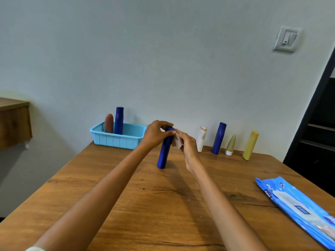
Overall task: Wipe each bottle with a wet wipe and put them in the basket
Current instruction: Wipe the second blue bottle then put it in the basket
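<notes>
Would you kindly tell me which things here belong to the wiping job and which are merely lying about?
Job: dark blue plastic bottle gripped by left hand; white wet wipe in right hand; light blue mesh basket; blue wipes packet; four bottles by wall.
Lying about: grey wall switch; wooden shelf.

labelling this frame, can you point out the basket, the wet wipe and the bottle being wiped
basket [116,140]: head view, front mesh wall
wet wipe [178,142]: head view, crumpled middle
blue bottle [164,154]: head view, lower body below the hands
</notes>
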